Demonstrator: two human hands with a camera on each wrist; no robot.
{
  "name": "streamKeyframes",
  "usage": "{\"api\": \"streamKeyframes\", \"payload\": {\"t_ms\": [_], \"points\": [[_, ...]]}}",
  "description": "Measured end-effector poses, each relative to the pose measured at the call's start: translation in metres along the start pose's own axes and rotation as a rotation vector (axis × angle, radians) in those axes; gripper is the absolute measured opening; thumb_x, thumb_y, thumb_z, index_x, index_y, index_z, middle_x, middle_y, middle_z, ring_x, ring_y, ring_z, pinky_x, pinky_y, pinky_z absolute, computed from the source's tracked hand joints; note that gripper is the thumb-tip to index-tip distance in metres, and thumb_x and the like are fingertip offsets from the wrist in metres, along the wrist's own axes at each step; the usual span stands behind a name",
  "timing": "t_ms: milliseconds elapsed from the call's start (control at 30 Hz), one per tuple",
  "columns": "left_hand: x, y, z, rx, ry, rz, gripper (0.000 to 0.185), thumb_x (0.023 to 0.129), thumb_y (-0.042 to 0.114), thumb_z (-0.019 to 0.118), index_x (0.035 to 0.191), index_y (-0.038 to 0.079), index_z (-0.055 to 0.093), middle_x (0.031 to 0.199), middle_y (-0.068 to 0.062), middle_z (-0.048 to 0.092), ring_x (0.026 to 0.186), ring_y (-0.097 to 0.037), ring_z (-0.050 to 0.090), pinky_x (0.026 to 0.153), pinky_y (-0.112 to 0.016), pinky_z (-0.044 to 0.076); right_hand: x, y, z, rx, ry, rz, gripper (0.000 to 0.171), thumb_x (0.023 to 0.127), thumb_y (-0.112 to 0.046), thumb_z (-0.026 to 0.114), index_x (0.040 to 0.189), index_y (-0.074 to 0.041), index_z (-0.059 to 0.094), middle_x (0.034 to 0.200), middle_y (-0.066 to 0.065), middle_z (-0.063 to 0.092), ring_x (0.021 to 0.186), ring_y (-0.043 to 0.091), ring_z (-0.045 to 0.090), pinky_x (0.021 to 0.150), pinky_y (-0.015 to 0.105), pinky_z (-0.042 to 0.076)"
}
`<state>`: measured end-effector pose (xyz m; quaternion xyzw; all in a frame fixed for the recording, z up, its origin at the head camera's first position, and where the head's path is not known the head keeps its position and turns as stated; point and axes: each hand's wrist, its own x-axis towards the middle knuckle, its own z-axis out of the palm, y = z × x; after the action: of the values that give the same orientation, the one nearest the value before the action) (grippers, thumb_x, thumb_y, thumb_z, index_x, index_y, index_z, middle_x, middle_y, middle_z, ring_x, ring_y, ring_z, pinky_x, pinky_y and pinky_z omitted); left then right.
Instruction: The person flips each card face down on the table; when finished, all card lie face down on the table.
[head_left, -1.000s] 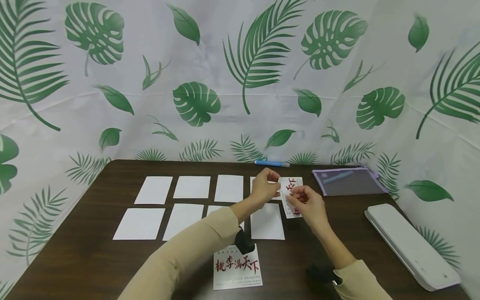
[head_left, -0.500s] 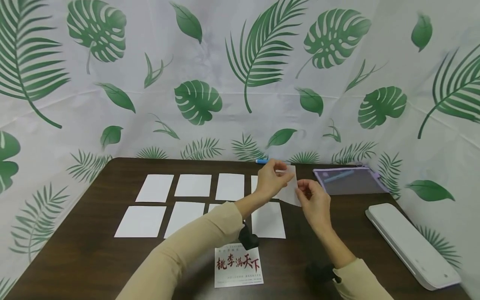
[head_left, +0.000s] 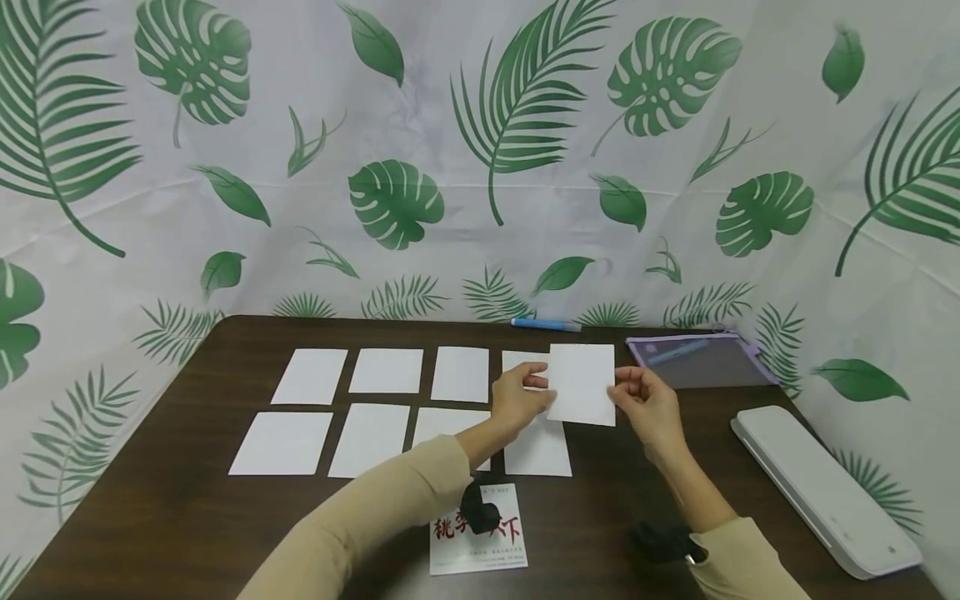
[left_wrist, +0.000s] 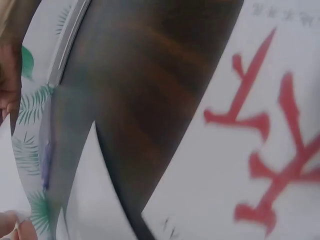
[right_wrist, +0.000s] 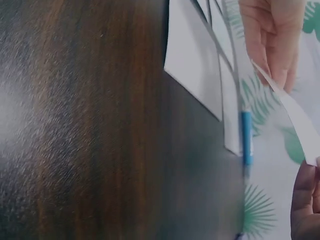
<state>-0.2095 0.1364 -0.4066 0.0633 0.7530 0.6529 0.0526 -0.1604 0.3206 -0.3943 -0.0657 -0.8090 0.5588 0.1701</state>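
Turned over since a second ago: card (head_left: 582,383), then showing red characters between the hands, now blank side up and held level above the desk (head_left: 187,517), toward its far right part, over the gap beside the last card of the far row. Pinched at its left edge by left hand (head_left: 517,400), thumb on top, fingers curled beneath; pinched at its right edge by right hand (head_left: 649,406) likewise. Both grips closed on the card, nothing else in either.

Step in hand, by the look of it: flipping a printed card face down and adding it to the grid (head_left: 390,408) of blank-side cards, two rows of four. Next move seemingly calls for lowering it flat, square with the rows, without nudging the neighbours.

Further out: printed card (head_left: 491,550) at the near edge, blue pen (head_left: 545,324) at the far edge, purple pouch (head_left: 697,360) toward the far right corner, white laminator (head_left: 821,487) along the right edge.
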Motion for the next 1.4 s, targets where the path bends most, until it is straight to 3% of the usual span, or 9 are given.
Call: {"api": "streamKeyframes", "payload": {"t_ms": [100,200,333,500,700,1000,1400], "points": [[-0.004,-0.004,0.004,0.027,-0.03,0.008,0.043,0.075,-0.005,0.072,0.117,0.003,0.064,0.092,-0.012,0.067,0.071,-0.01,0.064,0.059,-0.021,0.055,0.0,0.006,-0.003,-0.069,-0.008,0.021,0.028,0.084,0.001,0.065,0.111,0.008,0.058,0.075,0.0,0.06,0.062,0.001,0.053,0.057,0.017,0.049],[-0.009,-0.006,0.009,0.086,-0.056,0.024,0.043,0.074,-0.006,0.073,0.116,0.0,0.065,0.089,-0.011,0.067,0.069,-0.008,0.062,0.057,-0.018,0.053,-0.002,0.012,-0.008,-0.25,-0.001,0.025,0.026,0.083,-0.004,0.068,0.108,0.003,0.062,0.074,0.005,0.062,0.061,0.003,0.051,0.057,0.018,0.045],[-0.015,-0.009,0.015,0.236,-0.101,0.076,0.04,0.073,0.0,0.076,0.112,-0.002,0.065,0.084,-0.008,0.069,0.068,-0.007,0.061,0.059,-0.019,0.052,-0.004,0.019,-0.014,-0.443,-0.014,0.024,0.025,0.081,-0.01,0.072,0.102,0.001,0.065,0.072,0.008,0.064,0.06,0.01,0.05,0.056,0.024,0.039],[-0.018,-0.01,0.02,0.414,-0.156,0.148,0.036,0.073,0.006,0.078,0.106,-0.003,0.067,0.08,-0.006,0.071,0.072,-0.01,0.064,0.069,-0.021,0.05,-0.006,0.025,-0.021,-0.533,-0.082,0.063,0.027,0.079,-0.011,0.073,0.1,0.004,0.064,0.07,0.007,0.06,0.06,0.015,0.049,0.052,0.027,0.038],[-0.018,-0.01,0.026,0.515,-0.217,0.149,0.019,0.072,0.009,0.079,0.087,0.001,0.071,0.071,-0.001,0.068,0.065,-0.006,0.058,0.058,-0.017,0.044,-0.007,0.029,-0.027,-0.609,-0.142,0.086,0.027,0.079,-0.013,0.073,0.098,0.003,0.063,0.07,0.006,0.058,0.061,0.017,0.049,0.053,0.028,0.037],[-0.017,-0.008,0.03,0.537,-0.256,0.15,0.014,0.07,0.008,0.08,0.081,0.002,0.072,0.067,0.0,0.069,0.06,-0.004,0.055,0.054,-0.015,0.041,-0.008,0.033,-0.032,-0.643,-0.192,0.094,0.027,0.079,-0.014,0.074,0.096,0.003,0.062,0.07,0.006,0.058,0.064,0.019,0.051,0.054,0.029,0.036],[-0.017,-0.009,0.034,0.621,-0.245,0.188,0.015,0.07,0.009,0.08,0.064,0.008,0.066,0.059,0.004,0.063,0.052,-0.002,0.046,0.045,-0.017,0.033,-0.007,0.037,-0.032,-0.687,-0.204,0.064,0.026,0.076,-0.012,0.074,0.093,0.003,0.061,0.07,0.007,0.057,0.064,0.021,0.051,0.054,0.031,0.036]]}}
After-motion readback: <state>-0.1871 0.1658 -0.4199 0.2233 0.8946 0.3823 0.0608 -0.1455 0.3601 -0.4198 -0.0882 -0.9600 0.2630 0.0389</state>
